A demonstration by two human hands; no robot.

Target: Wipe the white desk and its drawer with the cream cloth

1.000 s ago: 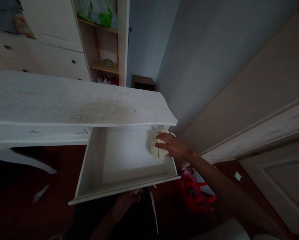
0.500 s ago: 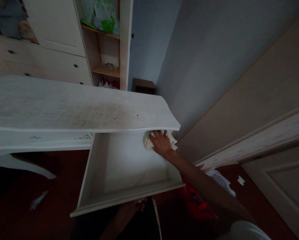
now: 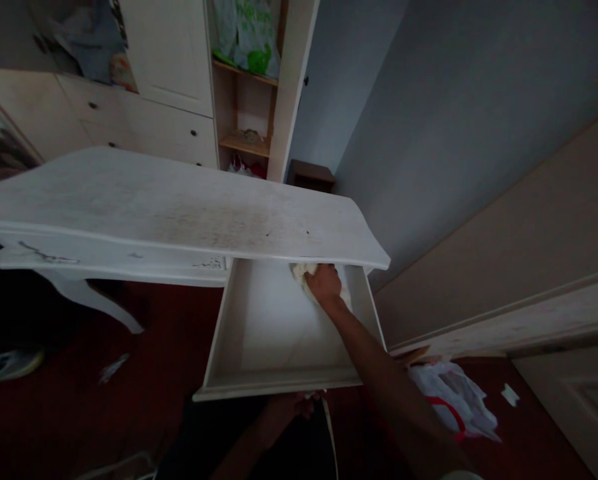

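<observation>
My right hand (image 3: 325, 283) is closed on a cream cloth (image 3: 301, 272), pressed to the floor of a pulled-out drawer (image 3: 263, 333) near its back right part. The cloth is bunched, and some of it shows to the right of the fingers. The drawer belongs to a white desk (image 3: 203, 200) whose top carries dark smudges. Under the drawer's front edge is my left hand (image 3: 293, 405), its fingers curled near a small pale thing too dim to make out. The drawer front hides part of that hand.
A white cabinet (image 3: 171, 53) with open shelves stands behind the desk. A bluish wall (image 3: 429, 133) rises to the right. On the red floor lie a white plastic bag (image 3: 463, 400), paper scraps and, at far left, a shoe (image 3: 9, 365).
The view has shifted, so the furniture appears farther right. My right hand has moved the cloth from the drawer's right side leftward across its floor. My left hand stays beneath the drawer front.
</observation>
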